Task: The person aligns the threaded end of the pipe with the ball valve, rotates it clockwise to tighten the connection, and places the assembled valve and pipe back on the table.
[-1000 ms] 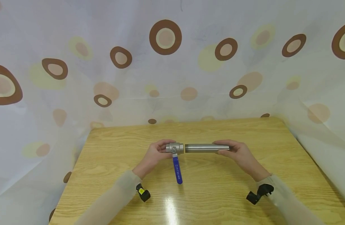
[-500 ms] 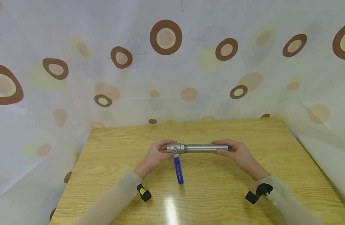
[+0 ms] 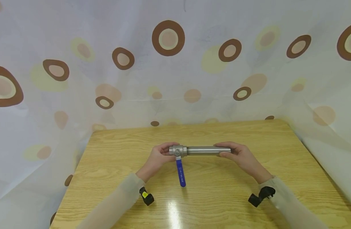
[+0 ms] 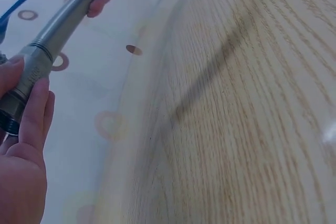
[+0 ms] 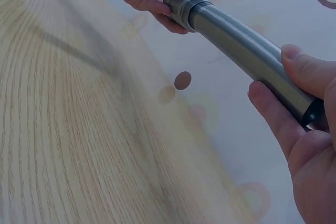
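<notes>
A steel ball valve (image 3: 178, 150) with a blue lever handle (image 3: 180, 173) is held by my left hand (image 3: 156, 159), its fingers and thumb around the body. The lever points toward me. My right hand (image 3: 240, 158) grips the right end of a plain steel pipe (image 3: 202, 150). The pipe's threaded left end sits against the valve's right opening, in line with it; how deep it goes in cannot be told. In the left wrist view the valve body (image 4: 35, 66) shows its open outer end. The right wrist view shows the hollow free end of the pipe (image 5: 247, 48).
Both pieces are held above a wood-grain table (image 3: 215, 197). A white sheet with brown and yellow spots (image 3: 198, 63) hangs behind and at both sides. Small black cameras (image 3: 146, 196) are strapped to both wrists.
A second ago a small gap showed between pipe and valve. The pipe has moved left and the gap has closed. My right hand shifted slightly left with it; the left hand barely moved.
</notes>
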A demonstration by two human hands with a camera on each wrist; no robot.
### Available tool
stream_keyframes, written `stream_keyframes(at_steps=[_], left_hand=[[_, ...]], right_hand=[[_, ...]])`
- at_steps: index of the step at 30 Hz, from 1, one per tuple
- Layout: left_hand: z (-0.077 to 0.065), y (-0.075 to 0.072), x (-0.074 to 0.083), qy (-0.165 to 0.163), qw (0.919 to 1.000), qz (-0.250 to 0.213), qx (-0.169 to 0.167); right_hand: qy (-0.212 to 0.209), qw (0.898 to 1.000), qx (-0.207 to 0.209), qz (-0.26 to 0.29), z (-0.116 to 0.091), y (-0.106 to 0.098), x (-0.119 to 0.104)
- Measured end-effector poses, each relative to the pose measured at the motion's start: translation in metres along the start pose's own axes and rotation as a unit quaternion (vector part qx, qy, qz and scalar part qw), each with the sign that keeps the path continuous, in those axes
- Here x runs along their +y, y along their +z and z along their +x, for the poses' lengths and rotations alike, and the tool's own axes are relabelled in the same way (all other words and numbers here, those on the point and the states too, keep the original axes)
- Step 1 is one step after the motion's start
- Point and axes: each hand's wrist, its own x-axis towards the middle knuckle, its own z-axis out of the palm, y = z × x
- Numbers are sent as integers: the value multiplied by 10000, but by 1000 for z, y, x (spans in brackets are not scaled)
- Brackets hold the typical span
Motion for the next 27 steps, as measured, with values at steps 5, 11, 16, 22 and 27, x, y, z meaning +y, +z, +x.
stream_keyframes(at_steps=[5,11,16,22,27], left_hand=[[-1,2,0,-25,9998,-139,167],[-2,2,-1,10,9993,-255,270],[-2,0,0,46,9992,-326,215],[-3,-4,0,-2,9991,-425,56],[-3,-7,-1,7,9986,-530,-18]], right_hand=[[-212,9998,-67,-1,2,1,1],[-407,9981,-213,420,3,1,3],[-516,9931,-210,1033,2,0,6],[-382,9958,-37,830,2,0,3],[-160,9973,-15,718,2,-1,2]])
